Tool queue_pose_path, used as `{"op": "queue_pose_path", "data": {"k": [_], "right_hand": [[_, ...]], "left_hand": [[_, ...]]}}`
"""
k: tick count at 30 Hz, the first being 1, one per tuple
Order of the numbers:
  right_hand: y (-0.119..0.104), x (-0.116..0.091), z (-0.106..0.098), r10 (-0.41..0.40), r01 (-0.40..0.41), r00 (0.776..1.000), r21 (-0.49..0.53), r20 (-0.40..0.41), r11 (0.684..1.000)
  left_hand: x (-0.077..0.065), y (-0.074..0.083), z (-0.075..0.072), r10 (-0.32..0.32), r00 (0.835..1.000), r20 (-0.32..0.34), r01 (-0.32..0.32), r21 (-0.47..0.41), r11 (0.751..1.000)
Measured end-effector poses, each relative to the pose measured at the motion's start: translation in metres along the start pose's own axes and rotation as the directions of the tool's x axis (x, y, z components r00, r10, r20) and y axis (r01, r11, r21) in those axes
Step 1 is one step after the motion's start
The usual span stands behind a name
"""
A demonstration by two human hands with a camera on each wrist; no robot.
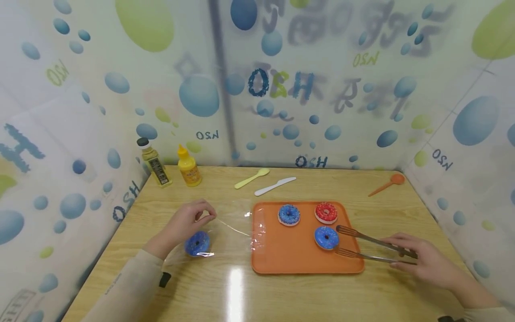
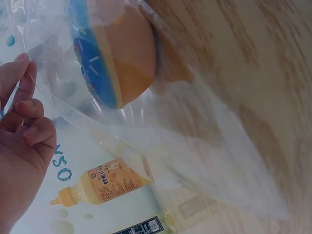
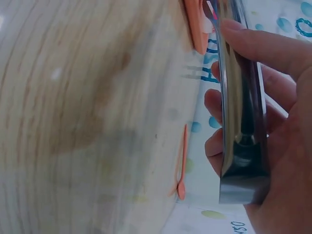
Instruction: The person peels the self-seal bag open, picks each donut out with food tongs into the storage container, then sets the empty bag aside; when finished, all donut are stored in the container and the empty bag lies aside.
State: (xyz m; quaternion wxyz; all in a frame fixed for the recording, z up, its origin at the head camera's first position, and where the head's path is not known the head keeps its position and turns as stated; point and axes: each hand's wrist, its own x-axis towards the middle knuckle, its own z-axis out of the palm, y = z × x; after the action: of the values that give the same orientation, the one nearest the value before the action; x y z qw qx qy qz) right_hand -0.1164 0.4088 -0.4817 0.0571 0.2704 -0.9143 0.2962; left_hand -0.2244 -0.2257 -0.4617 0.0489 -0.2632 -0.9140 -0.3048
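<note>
My left hand (image 1: 185,223) pinches the edge of a clear plastic bag (image 2: 204,151) between thumb and fingertips. Inside the bag lies a blue-iced toy donut (image 1: 197,244) with sprinkles. My right hand (image 1: 422,259) grips metal tongs (image 1: 376,257), whose two fork-like tips are spread apart at the right side of a light-blue donut (image 1: 326,238). That donut sits on an orange tray (image 1: 281,255). Two more donuts lie on the tray's far part: a darker blue one (image 1: 289,215) and a red one (image 1: 326,213). The bag's right end overlaps the tray's left edge.
An oil bottle (image 1: 157,165) and a yellow squeeze bottle (image 1: 189,170) stand at the back left. Behind the tray lie a yellow-green spoon (image 1: 250,179) and a white knife (image 1: 274,186). An orange spoon (image 1: 388,183) lies at the back right. Printed curtains enclose the table.
</note>
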Motion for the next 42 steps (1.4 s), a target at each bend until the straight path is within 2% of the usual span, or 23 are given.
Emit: {"op": "queue_pose_path", "data": {"k": [9, 16, 21, 24, 35, 42], "right_hand": [[-0.025, 0.014, 0.005, 0.004, -0.009, 0.997, -0.069, -0.073, 0.998], [-0.050, 0.037, 0.026, 0.030, -0.031, 0.998, -0.022, -0.048, 0.999], [-0.069, 0.057, 0.039, 0.017, -0.027, 0.997, -0.123, -0.081, 0.992], [-0.080, 0.070, 0.048, -0.009, -0.007, 0.994, -0.149, -0.106, 0.989], [-0.106, 0.111, 0.081, 0.015, -0.021, 0.999, -0.163, -0.041, 0.986], [-0.119, 0.129, 0.102, -0.046, 0.041, 0.999, -0.177, -0.026, 0.983]], "left_hand": [[-0.001, 0.000, 0.000, 0.004, 1.000, -0.009, -0.004, -0.002, 1.000], [-0.002, 0.000, 0.000, 0.007, 1.000, -0.007, -0.007, 0.003, 1.000], [-0.001, 0.000, -0.001, 0.002, 1.000, -0.009, -0.002, 0.007, 1.000], [0.001, 0.000, -0.001, 0.018, 1.000, -0.020, -0.018, 0.003, 1.000], [0.003, -0.001, -0.002, 0.041, 0.998, -0.048, -0.042, -0.011, 0.999], [0.001, -0.002, -0.001, 0.041, 0.998, -0.047, -0.042, -0.020, 0.999]]}}
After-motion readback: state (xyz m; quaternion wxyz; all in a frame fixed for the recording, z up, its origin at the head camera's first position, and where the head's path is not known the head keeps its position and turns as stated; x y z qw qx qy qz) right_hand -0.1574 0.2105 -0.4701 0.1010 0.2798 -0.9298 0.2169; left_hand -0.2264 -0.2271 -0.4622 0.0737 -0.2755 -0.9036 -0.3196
